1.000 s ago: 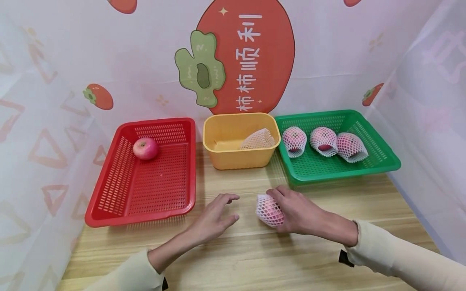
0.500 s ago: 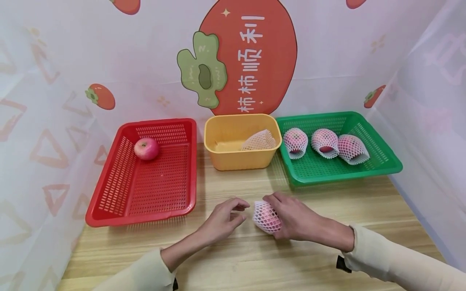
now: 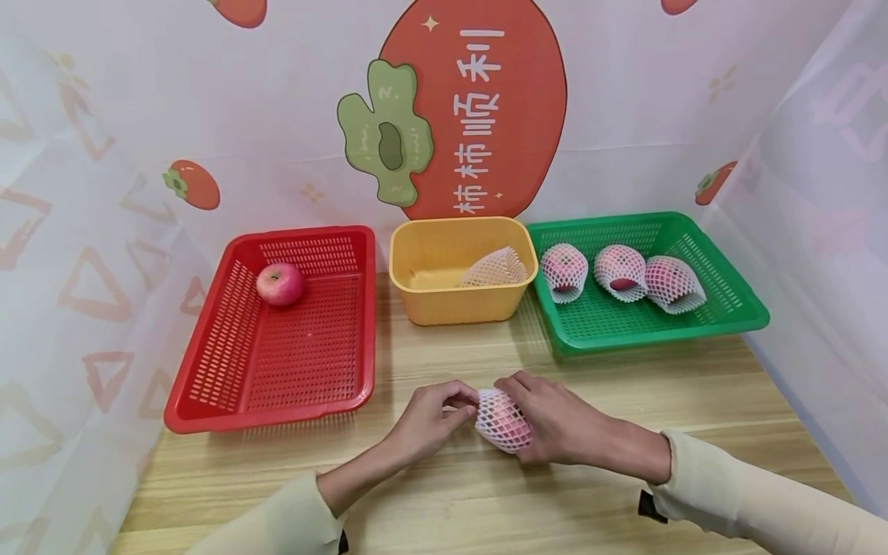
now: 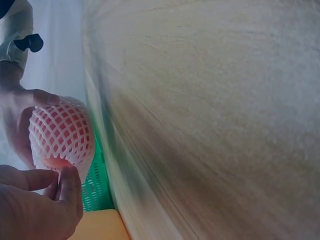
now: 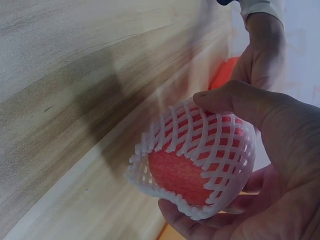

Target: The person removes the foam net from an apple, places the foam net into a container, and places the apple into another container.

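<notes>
Right hand grips apple, in front of bin, presumably steadying it, one end of net left exposed; left hand pinches net there. Loose net inside bin, likely as discard.

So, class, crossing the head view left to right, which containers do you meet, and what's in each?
Red basket with a bare apple, yellow bin with foam netting, green basket with three netted fruits.
</notes>
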Demonstrator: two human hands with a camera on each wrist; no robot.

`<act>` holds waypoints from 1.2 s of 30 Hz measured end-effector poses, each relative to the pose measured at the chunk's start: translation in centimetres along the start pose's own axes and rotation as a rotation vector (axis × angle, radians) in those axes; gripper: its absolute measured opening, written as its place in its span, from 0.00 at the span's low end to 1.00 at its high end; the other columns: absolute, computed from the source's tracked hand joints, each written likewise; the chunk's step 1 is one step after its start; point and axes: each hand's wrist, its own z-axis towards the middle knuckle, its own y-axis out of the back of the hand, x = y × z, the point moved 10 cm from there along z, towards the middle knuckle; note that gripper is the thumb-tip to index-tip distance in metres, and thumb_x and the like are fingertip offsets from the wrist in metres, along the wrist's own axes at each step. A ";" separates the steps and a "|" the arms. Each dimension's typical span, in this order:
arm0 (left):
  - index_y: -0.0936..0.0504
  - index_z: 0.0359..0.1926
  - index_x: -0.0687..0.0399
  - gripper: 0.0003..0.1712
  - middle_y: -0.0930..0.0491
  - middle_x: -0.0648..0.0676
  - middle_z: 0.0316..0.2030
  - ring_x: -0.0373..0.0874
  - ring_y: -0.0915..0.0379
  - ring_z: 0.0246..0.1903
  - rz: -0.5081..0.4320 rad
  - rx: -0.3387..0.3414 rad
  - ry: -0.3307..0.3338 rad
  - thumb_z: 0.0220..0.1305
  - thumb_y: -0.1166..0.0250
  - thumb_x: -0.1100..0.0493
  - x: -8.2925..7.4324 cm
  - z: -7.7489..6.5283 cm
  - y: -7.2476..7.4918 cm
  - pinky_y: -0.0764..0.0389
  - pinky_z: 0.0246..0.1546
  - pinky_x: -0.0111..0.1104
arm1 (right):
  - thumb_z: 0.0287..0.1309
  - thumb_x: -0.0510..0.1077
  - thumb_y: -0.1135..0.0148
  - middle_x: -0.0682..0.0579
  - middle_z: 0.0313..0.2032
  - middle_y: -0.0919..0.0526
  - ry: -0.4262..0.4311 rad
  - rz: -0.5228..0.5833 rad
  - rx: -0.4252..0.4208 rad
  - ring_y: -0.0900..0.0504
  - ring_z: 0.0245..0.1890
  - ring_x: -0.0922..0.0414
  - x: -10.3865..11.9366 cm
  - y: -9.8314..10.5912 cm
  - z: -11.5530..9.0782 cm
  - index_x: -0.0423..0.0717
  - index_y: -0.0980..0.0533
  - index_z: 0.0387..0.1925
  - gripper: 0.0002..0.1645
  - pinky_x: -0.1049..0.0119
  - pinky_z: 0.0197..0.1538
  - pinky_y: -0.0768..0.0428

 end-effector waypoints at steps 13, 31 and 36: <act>0.13 0.51 0.67 0.14 0.12 0.61 0.46 0.55 0.14 0.51 -0.126 0.020 0.028 0.64 0.30 0.73 0.4 0.0 -0.8 0.13 0.52 0.32 | 0.32 0.45 0.13 0.46 0.53 0.19 0.026 0.013 0.004 0.16 0.49 0.50 0.6 -0.1 0.0 0.36 0.29 0.67 0.57 0.53 0.50 0.13; 0.20 0.57 0.61 0.29 0.16 0.58 0.54 0.50 0.16 0.55 -0.134 0.080 0.093 0.50 0.30 0.74 0.9 -0.2 -2.2 0.15 0.53 0.39 | 0.35 0.46 0.13 0.40 0.57 0.19 0.038 0.050 -0.059 0.15 0.51 0.46 1.1 0.3 0.1 0.31 0.31 0.68 0.58 0.52 0.52 0.12; 0.21 0.57 0.58 0.30 0.16 0.55 0.54 0.51 0.16 0.54 -0.131 0.089 0.108 0.51 0.28 0.73 0.8 -0.2 -2.4 0.15 0.54 0.44 | 0.36 0.47 0.13 0.38 0.58 0.20 0.029 0.070 -0.073 0.15 0.52 0.44 1.2 0.4 0.1 0.31 0.32 0.68 0.59 0.51 0.52 0.12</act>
